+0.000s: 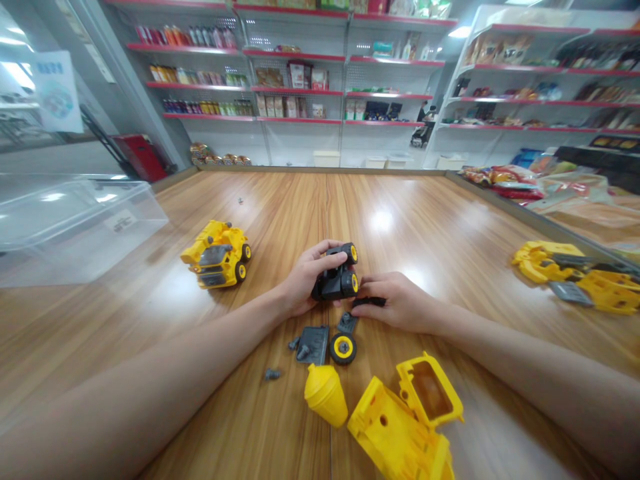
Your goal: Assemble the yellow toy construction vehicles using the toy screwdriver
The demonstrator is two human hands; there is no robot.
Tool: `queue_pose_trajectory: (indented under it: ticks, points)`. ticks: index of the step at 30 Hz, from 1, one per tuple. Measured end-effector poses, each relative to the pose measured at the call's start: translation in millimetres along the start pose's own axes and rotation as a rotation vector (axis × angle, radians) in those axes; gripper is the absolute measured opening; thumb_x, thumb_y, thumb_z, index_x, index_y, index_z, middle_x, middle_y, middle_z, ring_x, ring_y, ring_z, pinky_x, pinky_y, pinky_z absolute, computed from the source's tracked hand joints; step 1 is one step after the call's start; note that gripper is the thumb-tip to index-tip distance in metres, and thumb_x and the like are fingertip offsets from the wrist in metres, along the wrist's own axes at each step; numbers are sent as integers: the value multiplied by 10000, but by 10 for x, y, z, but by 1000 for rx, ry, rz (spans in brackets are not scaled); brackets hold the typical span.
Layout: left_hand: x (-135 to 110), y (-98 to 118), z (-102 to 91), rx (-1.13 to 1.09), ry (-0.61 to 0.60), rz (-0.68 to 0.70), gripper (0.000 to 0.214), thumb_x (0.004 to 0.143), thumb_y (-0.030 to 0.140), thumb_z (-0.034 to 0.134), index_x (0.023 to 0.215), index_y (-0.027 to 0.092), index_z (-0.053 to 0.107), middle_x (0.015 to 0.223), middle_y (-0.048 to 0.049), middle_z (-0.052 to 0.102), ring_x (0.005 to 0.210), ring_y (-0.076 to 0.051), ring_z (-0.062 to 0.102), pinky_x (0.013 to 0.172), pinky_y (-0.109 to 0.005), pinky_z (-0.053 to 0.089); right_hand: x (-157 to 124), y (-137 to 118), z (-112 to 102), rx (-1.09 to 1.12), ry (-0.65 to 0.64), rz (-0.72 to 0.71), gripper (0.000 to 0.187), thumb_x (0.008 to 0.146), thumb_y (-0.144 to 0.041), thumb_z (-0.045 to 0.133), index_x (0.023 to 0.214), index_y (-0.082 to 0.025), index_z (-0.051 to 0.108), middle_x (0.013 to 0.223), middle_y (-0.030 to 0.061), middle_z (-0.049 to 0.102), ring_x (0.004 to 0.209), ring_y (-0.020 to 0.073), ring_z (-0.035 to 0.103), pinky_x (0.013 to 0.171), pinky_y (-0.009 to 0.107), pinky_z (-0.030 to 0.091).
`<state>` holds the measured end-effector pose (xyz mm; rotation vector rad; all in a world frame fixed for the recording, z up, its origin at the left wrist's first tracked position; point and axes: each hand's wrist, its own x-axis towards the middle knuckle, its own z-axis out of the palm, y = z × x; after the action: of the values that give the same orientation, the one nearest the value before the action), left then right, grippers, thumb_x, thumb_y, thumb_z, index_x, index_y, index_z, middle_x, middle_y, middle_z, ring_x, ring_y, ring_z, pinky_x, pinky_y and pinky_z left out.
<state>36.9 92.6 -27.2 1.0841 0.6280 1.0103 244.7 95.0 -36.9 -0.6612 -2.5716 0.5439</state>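
Observation:
My left hand is closed round a dark grey toy-truck chassis with yellow-hubbed wheels, holding it on its side at the middle of the wooden table. My right hand lies just right of it, fingers pinched on a small black part against the tabletop. In front of my hands lie a grey plate, a loose wheel, a small grey piece and grey screws. Closer to me sit a yellow cone-shaped drum and a yellow truck body shell.
An assembled yellow toy truck stands to the left. A clear plastic box sits at the far left. More yellow toy parts lie at the right edge. Shop shelves with goods line the back wall.

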Motion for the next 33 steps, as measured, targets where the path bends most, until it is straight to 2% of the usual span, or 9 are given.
queue_pose_trajectory:
  ticks: [4, 9, 11, 15, 27, 30, 33]
  points:
    - [23, 6, -56, -58, -39, -20, 223, 876, 334, 565, 1011, 165, 511, 894, -59, 614, 565, -182, 662, 346, -222, 483, -1, -1, -1, -14, 146, 101, 141, 872, -283, 652, 901, -161, 717, 802, 29, 705, 714, 137, 640, 656, 242, 467]
    - [36, -1, -78, -34, -82, -56, 257, 862, 352, 583, 1030, 171, 513, 877, -59, 615, 545, -192, 665, 334, -230, 480, -7, -18, -20, 144, 532, 286, 188, 846, -331, 683, 944, -173, 711, 826, 35, 724, 692, 137, 639, 627, 247, 483]
    - [24, -6, -65, 11, -113, -78, 299, 855, 368, 597, 1073, 185, 508, 900, -69, 626, 550, -208, 670, 328, -247, 486, -4, -31, -30, 260, 614, 300, 204, 825, -340, 710, 946, -176, 711, 838, 40, 729, 698, 142, 647, 628, 252, 494]
    - [-9, -5, -34, 88, -153, -100, 354, 837, 367, 648, 1123, 205, 514, 890, -63, 644, 563, -166, 645, 377, -229, 508, 4, -50, -31, 457, 573, 298, 205, 832, -345, 704, 932, -166, 706, 808, 32, 709, 664, 128, 624, 592, 247, 479]
    - [-34, 26, -52, 113, -217, -153, 359, 820, 367, 673, 1124, 226, 543, 865, -44, 625, 533, -131, 622, 401, -183, 475, -4, -27, -29, 538, 415, 225, 152, 850, -316, 689, 843, -165, 669, 743, -7, 623, 624, 88, 519, 562, 221, 387]
    - [-30, 26, -67, 100, -227, -145, 355, 826, 359, 661, 1127, 207, 551, 882, -68, 641, 556, -139, 633, 425, -197, 499, -15, -13, -19, 562, 457, 279, 201, 849, -361, 688, 906, -170, 662, 713, -18, 605, 524, 68, 435, 478, 219, 312]
    - [-25, 23, -73, 87, -229, -151, 370, 822, 362, 659, 1137, 205, 544, 879, -76, 652, 552, -146, 633, 416, -202, 497, -27, -16, -11, 453, 526, 294, 205, 827, -359, 712, 880, -167, 664, 724, -10, 611, 563, 85, 473, 513, 228, 347]
